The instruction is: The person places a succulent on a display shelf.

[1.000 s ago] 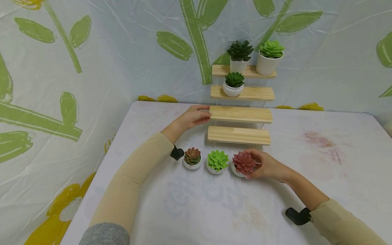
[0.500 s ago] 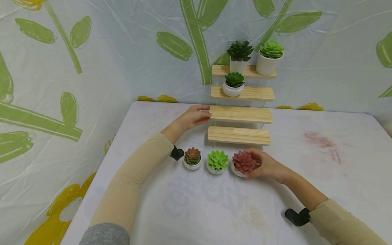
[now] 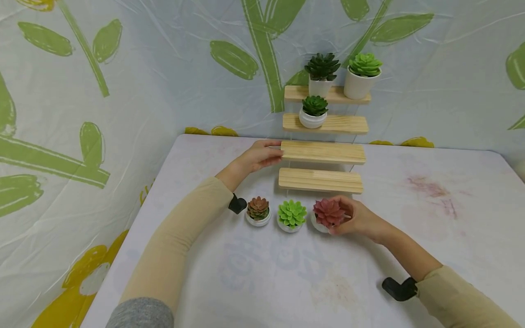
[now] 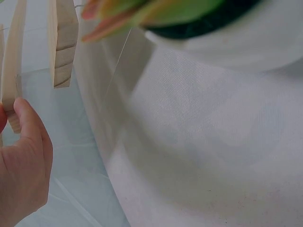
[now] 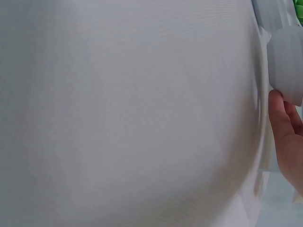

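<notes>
My left hand (image 3: 259, 156) pinches the left end of a wooden shelf board (image 3: 324, 152), the third tier down of a stepped plant stand. In the left wrist view, thumb and finger of the left hand (image 4: 28, 156) sit on either side of the board's end (image 4: 13, 90). With the right hand (image 3: 357, 219) I grip a potted red succulent (image 3: 329, 212) in a small white pot, in front of the lowest board (image 3: 321, 180). From the right wrist, my fingertips (image 5: 277, 101) touch the side of that white pot (image 5: 286, 61).
A bright green succulent (image 3: 291, 214) and a brown one (image 3: 258, 209) stand in white pots in a row left of the red one. Dark green (image 3: 322, 68) and light green (image 3: 364, 66) potted succulents occupy the top board, and another green one (image 3: 314, 107) the second.
The right hand and the red succulent have shifted slightly toward the stand. My left hand keeps its hold on the board.
</notes>
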{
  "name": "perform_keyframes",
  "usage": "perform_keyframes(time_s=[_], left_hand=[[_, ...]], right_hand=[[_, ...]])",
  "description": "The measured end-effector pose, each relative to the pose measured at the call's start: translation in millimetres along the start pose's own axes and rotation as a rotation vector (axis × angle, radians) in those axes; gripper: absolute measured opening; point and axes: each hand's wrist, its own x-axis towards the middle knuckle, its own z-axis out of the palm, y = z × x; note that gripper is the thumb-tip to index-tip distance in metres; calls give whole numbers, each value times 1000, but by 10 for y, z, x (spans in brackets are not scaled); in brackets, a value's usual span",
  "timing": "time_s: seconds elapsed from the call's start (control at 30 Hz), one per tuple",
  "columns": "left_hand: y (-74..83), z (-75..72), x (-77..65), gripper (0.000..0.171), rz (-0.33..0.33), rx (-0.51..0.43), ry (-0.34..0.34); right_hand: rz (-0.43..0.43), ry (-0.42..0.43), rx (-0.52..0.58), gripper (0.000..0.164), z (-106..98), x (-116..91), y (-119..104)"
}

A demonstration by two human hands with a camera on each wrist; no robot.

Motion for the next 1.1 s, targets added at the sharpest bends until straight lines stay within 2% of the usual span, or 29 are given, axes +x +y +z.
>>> perform_keyframes(time_s=[0.17, 0.5, 0.63, 0.93, 1.1], left_hand=[[5, -1, 1, 46, -1, 6, 2], [-4, -4, 12, 47, 4, -10, -12], [-1, 0, 9, 47, 7, -7, -12], [7, 1, 12, 46, 4, -1, -9], [10, -5, 17, 48, -8, 0, -13]], right_hand=[[26, 14, 7, 57, -38, 3, -58], [12, 56, 11, 56, -135, -16, -231], [-11, 65, 18, 53, -196, -14, -334], [-98, 7, 84, 45, -358, 28, -546], [-89, 71, 28, 44, -444, 61, -663]])
